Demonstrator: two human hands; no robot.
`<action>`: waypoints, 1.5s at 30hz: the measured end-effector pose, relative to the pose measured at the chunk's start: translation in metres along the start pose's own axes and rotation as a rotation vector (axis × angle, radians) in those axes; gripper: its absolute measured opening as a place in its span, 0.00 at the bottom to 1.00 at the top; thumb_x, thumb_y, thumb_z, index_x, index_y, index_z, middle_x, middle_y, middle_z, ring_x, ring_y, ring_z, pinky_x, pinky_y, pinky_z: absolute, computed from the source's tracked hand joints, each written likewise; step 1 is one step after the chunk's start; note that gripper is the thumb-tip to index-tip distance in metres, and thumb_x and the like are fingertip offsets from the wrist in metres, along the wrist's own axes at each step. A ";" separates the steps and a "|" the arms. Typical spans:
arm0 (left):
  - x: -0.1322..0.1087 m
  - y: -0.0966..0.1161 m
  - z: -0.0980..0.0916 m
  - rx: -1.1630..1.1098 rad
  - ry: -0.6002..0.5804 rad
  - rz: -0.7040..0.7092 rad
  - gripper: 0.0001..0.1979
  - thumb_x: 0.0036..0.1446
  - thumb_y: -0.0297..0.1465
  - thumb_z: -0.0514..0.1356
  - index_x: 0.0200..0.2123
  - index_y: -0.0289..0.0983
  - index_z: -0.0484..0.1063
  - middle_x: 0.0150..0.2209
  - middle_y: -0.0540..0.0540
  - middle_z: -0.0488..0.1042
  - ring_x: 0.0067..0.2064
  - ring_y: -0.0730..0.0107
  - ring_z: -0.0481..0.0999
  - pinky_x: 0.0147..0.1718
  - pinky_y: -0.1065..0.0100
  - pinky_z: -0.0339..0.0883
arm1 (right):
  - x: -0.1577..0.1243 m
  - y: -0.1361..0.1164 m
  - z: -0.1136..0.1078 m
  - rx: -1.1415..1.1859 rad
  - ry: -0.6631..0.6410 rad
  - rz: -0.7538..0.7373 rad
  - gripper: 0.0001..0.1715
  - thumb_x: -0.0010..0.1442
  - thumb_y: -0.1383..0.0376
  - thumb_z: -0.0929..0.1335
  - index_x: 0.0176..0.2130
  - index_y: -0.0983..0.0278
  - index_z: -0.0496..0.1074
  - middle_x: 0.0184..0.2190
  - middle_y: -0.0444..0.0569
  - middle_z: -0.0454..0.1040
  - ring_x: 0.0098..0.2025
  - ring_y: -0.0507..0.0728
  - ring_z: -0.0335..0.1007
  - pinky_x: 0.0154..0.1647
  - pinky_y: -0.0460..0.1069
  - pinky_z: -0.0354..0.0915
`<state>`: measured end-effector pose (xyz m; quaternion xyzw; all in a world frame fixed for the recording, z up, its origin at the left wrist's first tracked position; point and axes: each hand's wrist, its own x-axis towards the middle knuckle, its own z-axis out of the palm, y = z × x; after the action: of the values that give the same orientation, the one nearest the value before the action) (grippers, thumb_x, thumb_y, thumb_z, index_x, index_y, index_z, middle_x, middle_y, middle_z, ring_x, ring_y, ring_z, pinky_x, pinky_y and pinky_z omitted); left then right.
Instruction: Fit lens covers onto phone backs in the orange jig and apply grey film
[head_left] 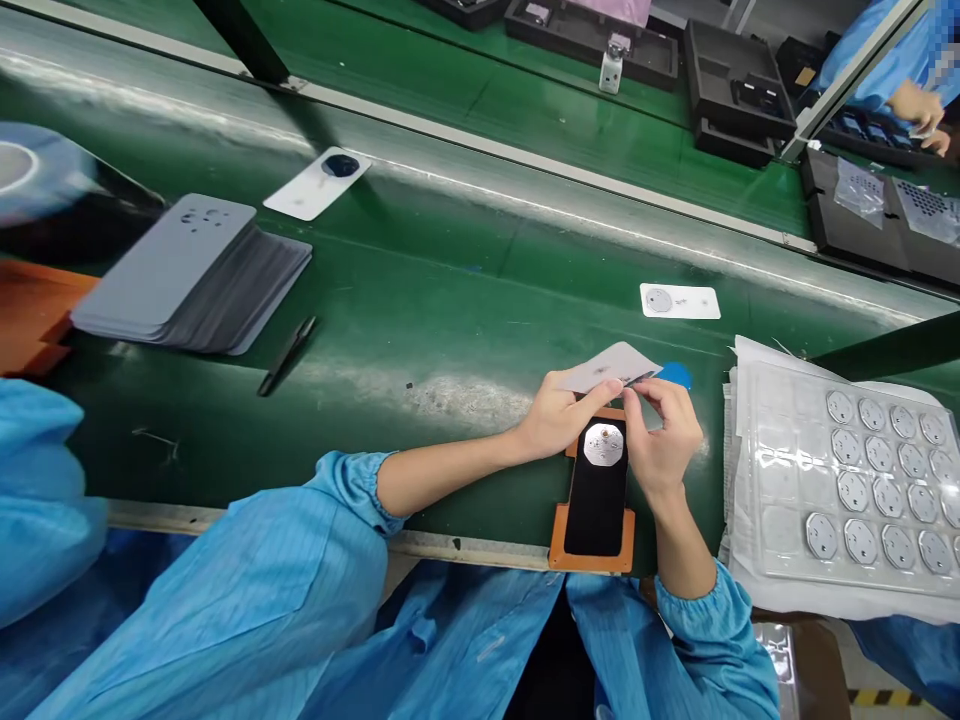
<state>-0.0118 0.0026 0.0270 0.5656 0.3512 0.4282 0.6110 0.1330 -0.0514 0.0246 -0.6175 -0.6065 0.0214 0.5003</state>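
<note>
My left hand (pixel 559 418) is closed on a thin grey sheet (pixel 611 365), holding it just above the green belt. My right hand (pixel 664 440) pinches that sheet's near edge, where a blue tab (pixel 677 375) sticks out. Below both hands lies a black phone back panel (pixel 598 500) in an orange fixture (pixel 592 555), with a round silver part (pixel 604 444) at its top end.
A stack of grey sheets (pixel 191 275) and black tweezers (pixel 286 354) lie at the left. Two white cards (pixel 319 183) (pixel 679 301) rest on the belt. A clear tray of several silver parts (pixel 847 480) sits at the right. Black trays and another person's hands (pixel 921 110) are beyond the belt.
</note>
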 end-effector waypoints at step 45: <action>0.009 -0.016 0.003 -0.441 0.055 -0.141 0.28 0.61 0.47 0.65 0.58 0.36 0.73 0.60 0.38 0.74 0.62 0.48 0.73 0.63 0.48 0.66 | 0.008 0.031 -0.002 -0.076 -0.011 -0.036 0.12 0.65 0.63 0.67 0.46 0.64 0.77 0.45 0.56 0.80 0.46 0.60 0.78 0.49 0.55 0.75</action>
<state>-0.0031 0.0096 0.0118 0.3807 0.3041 0.4662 0.7385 0.1590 -0.0392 0.0106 -0.6249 -0.6207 -0.0069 0.4735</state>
